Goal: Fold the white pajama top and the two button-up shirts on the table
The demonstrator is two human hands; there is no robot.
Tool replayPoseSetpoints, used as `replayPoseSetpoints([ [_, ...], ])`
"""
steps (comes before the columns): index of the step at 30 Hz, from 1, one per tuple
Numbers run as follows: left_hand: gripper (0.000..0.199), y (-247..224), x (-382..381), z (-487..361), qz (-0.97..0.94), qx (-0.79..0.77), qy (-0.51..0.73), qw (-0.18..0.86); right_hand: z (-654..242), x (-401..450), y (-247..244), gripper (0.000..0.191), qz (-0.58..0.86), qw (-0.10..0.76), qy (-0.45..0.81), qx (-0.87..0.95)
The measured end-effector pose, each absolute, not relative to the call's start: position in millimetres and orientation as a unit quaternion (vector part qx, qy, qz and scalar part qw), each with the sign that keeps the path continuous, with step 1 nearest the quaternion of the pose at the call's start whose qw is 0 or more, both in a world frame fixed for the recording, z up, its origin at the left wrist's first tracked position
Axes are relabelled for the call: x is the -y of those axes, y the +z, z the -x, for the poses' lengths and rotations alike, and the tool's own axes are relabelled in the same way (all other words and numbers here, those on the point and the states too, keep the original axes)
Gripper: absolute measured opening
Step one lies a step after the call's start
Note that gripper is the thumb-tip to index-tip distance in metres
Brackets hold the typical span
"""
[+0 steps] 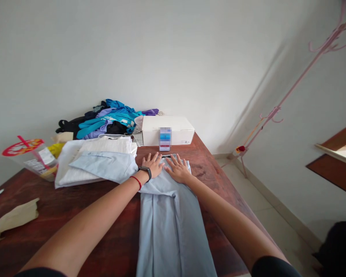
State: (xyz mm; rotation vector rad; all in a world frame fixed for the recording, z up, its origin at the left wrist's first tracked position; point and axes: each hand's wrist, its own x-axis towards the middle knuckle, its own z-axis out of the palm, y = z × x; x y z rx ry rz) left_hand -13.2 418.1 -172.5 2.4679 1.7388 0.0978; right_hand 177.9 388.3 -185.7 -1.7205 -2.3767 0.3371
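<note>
A light blue garment (173, 223) lies lengthwise on the dark wooden table (109, 227), one part of it spread leftward over a stack of folded white clothes (72, 165). Flat on the garment's far end rests my left hand (152, 165), fingers spread, with a dark watch and a red string on the wrist. Beside it, my right hand (178, 169) also presses down on the fabric with fingers apart. Neither hand grips anything. Just beyond the fingertips a phone (165, 139) stands upright against a white box (168, 127).
A heap of blue, purple and black clothes (109, 117) lies against the wall. At the left stand a plastic cup with a straw (37, 157) and a beige scrap (17, 218). A pink coat rack (300, 79) leans into view beyond the table's right edge.
</note>
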Motion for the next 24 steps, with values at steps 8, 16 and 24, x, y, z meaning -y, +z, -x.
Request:
replayPoseSetpoints([
  [8,0.04,-146.9,-440.2,15.8,-0.794,-0.598,0.07,0.077,-177.8,-390.2,-186.7,0.072,0.58,0.097,0.113,0.801],
  [16,0.035,-136.5,-473.7,22.0,-0.762,-0.624,0.048,0.167,-177.8,-393.5,-184.6,0.071,0.581,0.09,0.113,0.801],
  [24,0.03,-129.0,-467.2,20.7,-0.771,-0.617,0.046,0.153,-178.1,-394.3,-181.0,0.071,0.582,0.076,0.099,0.803],
])
